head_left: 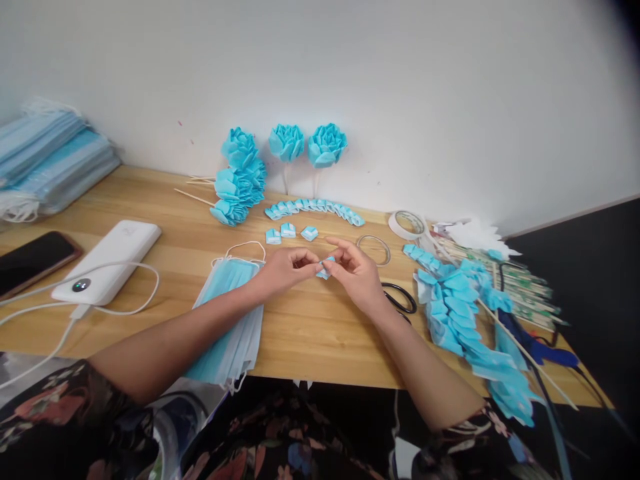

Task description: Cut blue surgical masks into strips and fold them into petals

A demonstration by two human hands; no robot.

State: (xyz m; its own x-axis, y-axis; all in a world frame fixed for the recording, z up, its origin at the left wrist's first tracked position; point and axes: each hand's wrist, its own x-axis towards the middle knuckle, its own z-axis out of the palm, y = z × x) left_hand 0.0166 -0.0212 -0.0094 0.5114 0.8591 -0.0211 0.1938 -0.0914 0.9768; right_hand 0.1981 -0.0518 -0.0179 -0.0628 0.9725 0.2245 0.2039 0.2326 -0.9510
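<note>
Between my fingertips is a small folded blue-and-white piece (pixel 327 268), pinched from both sides above the table. My left hand (pixel 290 265) grips its left side with thumb and forefinger. On the other side, my right hand (pixel 354 268) pinches it, the upper fingers curved over. Just beyond my hands lie three similar folded pieces, one of them a small square (pixel 309 233). Behind them a curved row of overlapping folded pieces (pixel 315 207) rests on the wood. A stack of blue face masks (pixel 233 280) lies under my left forearm.
Blue flowers on sticks (pixel 240 177) lie at the back; two more, including one flower (pixel 327 145), lean on the wall. Right: tape roll (pixel 407 225), bracelet (pixel 375 250), black-handled scissors (pixel 400 298), blue petals (pixel 455 300), glue gun (pixel 545 350). Left: power bank (pixel 113 257), phone (pixel 35 260), mask pile (pixel 55 160).
</note>
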